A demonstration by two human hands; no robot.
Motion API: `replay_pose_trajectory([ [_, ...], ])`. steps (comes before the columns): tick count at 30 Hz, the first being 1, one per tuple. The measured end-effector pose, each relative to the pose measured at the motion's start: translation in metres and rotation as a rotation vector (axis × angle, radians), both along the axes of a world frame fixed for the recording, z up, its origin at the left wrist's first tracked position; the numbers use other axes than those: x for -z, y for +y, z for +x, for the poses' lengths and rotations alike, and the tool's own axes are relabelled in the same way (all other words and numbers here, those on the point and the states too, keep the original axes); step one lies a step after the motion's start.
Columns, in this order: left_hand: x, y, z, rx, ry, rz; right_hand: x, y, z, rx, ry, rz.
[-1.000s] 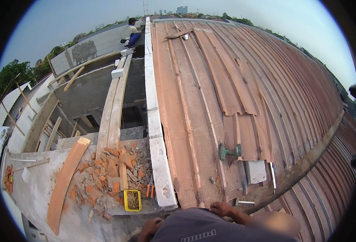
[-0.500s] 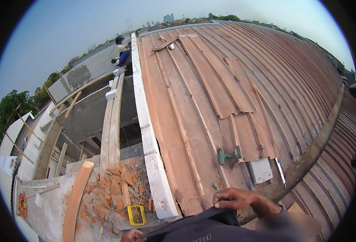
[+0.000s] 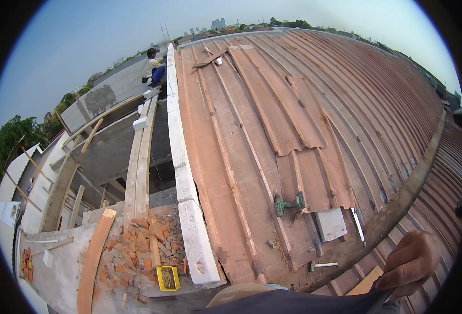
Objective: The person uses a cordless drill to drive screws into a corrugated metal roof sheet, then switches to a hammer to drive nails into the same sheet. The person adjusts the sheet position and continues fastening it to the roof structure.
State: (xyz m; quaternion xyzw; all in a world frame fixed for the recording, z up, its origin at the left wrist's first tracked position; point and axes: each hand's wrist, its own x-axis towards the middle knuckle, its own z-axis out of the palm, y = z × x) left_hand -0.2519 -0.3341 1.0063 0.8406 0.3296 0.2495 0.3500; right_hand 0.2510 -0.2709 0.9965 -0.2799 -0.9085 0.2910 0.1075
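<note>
My right hand [image 3: 409,264] is raised at the lower right over the lower metal roof. Its fingers are curled on the edge of a dark shirt [image 3: 314,303], which stretches along the bottom of the view. My left hand is out of view. Beyond the shirt, a hammer with a pale handle [image 3: 325,265] lies on the rusty roof. A green cordless drill [image 3: 288,203] rests farther up, near a pale block [image 3: 331,225]. To the left sits a yellow box [image 3: 161,285] of what look like nails or screws.
A white block wall [image 3: 195,240] divides the corrugated roof [image 3: 215,209] from a drop on the left. Planks [image 3: 139,167] span that opening, with a person [image 3: 153,68] crouching at their far end. Broken brick rubble [image 3: 136,246] and a loose board [image 3: 96,261] lie nearer.
My right hand has moved right, uncovering the hammer. My left hand has left the view at the bottom. The dark shirt sits lower, and a beige patch shows beside it.
</note>
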Motion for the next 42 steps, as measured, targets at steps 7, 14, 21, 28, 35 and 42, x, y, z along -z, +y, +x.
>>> replay_pose_trajectory([
  [7, 0.147, 0.107, 0.144, -0.044, -0.365, -1.078, 0.147, 0.091, -0.071, 0.299, 0.258, 0.05],
  [14, 0.186, 0.183, 0.159, -0.455, -0.578, -0.978, 0.182, 0.032, -0.133, -0.051, 0.79, -1.326],
  [21, 0.141, 0.147, 0.055, 0.278, -0.688, -0.484, 0.194, 0.044, -0.156, 0.271, 1.545, -1.432],
  [28, 0.287, 0.108, -0.062, -0.785, -0.533, -0.638, 0.136, 0.001, -0.145, -0.647, 0.998, -0.508],
  [35, 0.457, -0.025, -0.075, -0.924, 0.095, -0.953, 0.156, 0.028, -0.181, -0.882, 0.935, -0.578],
  [42, 0.528, -0.108, -0.053, -1.003, 0.282, -1.079, 0.165, 0.048, -0.217, -1.101, 0.807, -0.743],
])
